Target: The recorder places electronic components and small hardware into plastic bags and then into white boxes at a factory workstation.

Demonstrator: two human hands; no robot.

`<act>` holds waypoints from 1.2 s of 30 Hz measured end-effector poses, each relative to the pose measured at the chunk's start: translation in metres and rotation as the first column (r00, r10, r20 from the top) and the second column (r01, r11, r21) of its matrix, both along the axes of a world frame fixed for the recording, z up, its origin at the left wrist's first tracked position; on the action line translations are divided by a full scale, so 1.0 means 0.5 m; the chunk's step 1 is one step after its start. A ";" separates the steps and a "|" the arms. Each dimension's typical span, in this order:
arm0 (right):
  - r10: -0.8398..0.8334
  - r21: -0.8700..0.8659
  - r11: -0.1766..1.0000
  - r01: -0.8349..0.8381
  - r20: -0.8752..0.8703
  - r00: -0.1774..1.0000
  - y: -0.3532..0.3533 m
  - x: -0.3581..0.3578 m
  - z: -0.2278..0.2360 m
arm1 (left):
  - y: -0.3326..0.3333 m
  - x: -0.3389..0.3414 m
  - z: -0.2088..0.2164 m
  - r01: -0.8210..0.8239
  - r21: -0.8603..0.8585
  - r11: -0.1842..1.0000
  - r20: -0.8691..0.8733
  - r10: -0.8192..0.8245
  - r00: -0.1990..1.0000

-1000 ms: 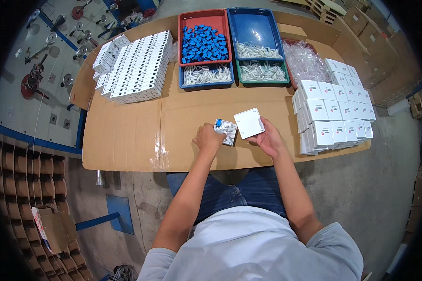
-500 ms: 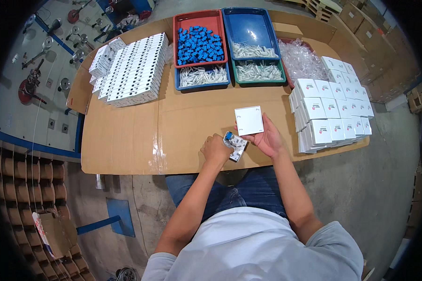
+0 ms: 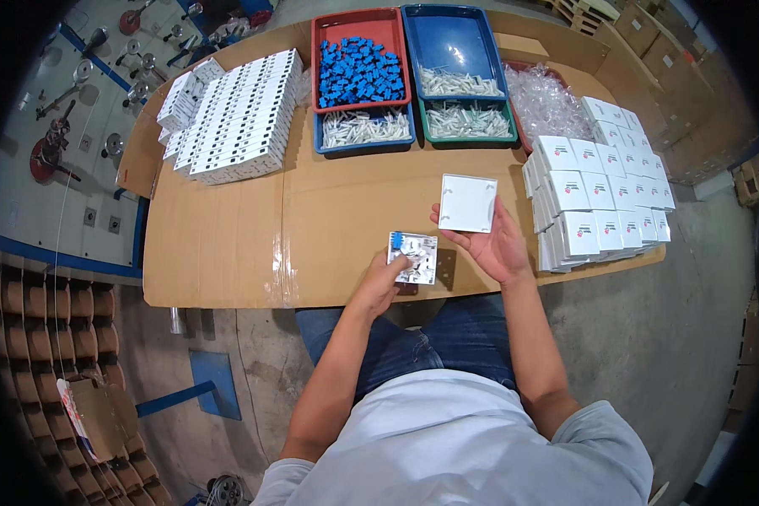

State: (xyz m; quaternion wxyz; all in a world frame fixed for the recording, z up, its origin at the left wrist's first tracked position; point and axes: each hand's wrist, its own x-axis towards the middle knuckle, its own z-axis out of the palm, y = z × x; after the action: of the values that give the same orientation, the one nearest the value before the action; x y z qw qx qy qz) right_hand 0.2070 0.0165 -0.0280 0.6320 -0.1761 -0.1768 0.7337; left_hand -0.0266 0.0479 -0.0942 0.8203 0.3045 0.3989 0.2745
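In my left hand (image 3: pixel 376 287) is a shallow square white housing (image 3: pixel 427 271), its open side up above the table's near edge. A small blue block (image 3: pixel 396 240) sits in its far left corner, and small pale parts lie inside it. My left thumb reaches over these parts. My right hand (image 3: pixel 499 251) grips a square white cover (image 3: pixel 469 203), tilted up beside the housing and apart from it. Small moulded marks show at the cover's corners. Most of the right fingers are hidden behind it.
Ahead stand a red tray (image 3: pixel 315 76) of blue blocks, blue trays (image 3: pixel 447 46) and a green tray (image 3: pixel 481 144) of pale plugs. Stacked white housings (image 3: pixel 236 126) are on the left, white boxes (image 3: pixel 578 190) on the right, clear plastic bags (image 3: pixel 548 105) behind them.
The cover has moved up and to the right in my right hand. In my left hand the housing has turned, so its inside shows more, and my hand has shifted slightly toward me.
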 end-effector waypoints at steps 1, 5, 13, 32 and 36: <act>0.002 0.017 1.000 -0.003 0.054 0.999 -0.004 -0.002 0.011 | 0.000 -0.017 -0.005 0.055 -0.020 0.998 -0.020 -0.055 0.998; 0.000 0.071 0.997 -0.012 0.170 0.985 -0.019 -0.017 0.049 | -0.017 -0.032 0.000 0.003 -0.129 0.992 0.229 0.027 0.973; -0.316 0.324 0.926 -0.194 0.946 0.074 -0.026 -0.096 0.039 | -0.031 -0.038 0.000 0.007 -0.243 0.970 0.473 0.112 0.874; -0.292 0.330 0.859 -0.392 0.944 0.155 0.001 -0.119 -0.012 | -0.019 -0.034 0.004 -0.031 -0.284 0.958 0.506 0.178 0.844; -0.275 0.295 0.863 -0.410 0.955 0.109 0.002 -0.122 -0.007 | -0.022 -0.028 0.016 -0.049 -0.306 0.951 0.436 0.186 0.880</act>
State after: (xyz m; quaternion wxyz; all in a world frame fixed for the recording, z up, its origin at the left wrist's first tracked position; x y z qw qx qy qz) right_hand 0.1462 0.0176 -0.0318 0.3336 -0.4403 -0.7417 0.3805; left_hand -0.0405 0.0368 -0.0864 0.9080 0.0838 0.2468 0.3279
